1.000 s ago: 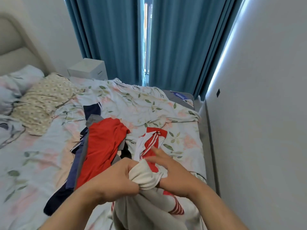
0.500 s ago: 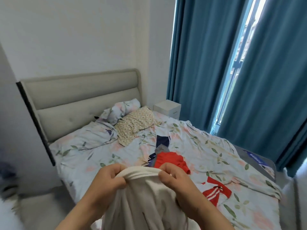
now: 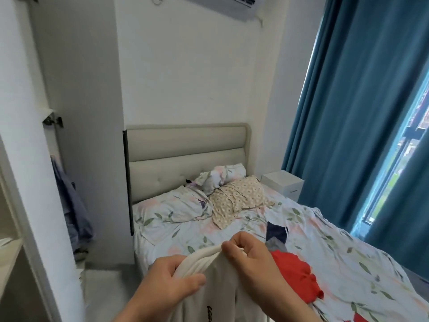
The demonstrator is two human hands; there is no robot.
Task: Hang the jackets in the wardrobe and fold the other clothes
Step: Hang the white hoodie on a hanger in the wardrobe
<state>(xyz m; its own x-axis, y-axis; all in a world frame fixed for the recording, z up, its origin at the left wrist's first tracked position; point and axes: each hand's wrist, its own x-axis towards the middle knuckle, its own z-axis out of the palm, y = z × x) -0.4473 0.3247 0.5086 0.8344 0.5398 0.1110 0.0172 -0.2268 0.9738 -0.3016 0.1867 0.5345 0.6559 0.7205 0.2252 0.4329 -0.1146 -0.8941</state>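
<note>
Left hand point(image 3: 167, 284) and right hand point(image 3: 250, 259) each pinch the bunched upper edge of a cream-white fabric garment point(image 3: 216, 296), thumbs in front and fingers curled behind, holding it up near the foot of the bed; the cloth hangs down between the forearms. Small black lettering point(image 3: 210, 316) runs vertically on its front, cut off by the frame edge and too small to read. Behind the right hand, a red garment point(image 3: 294, 277) lies on the floral bedsheet point(image 3: 348, 263), with a grey piece point(image 3: 276, 245) and a navy piece point(image 3: 277, 231) just beyond it. At left stands an open white wardrobe point(image 3: 30, 182) with a blue garment point(image 3: 72, 205) hanging inside. A beige padded headboard point(image 3: 185, 147), a white bedside cabinet point(image 3: 282, 184) and teal curtains point(image 3: 343, 112) lie beyond.
</note>
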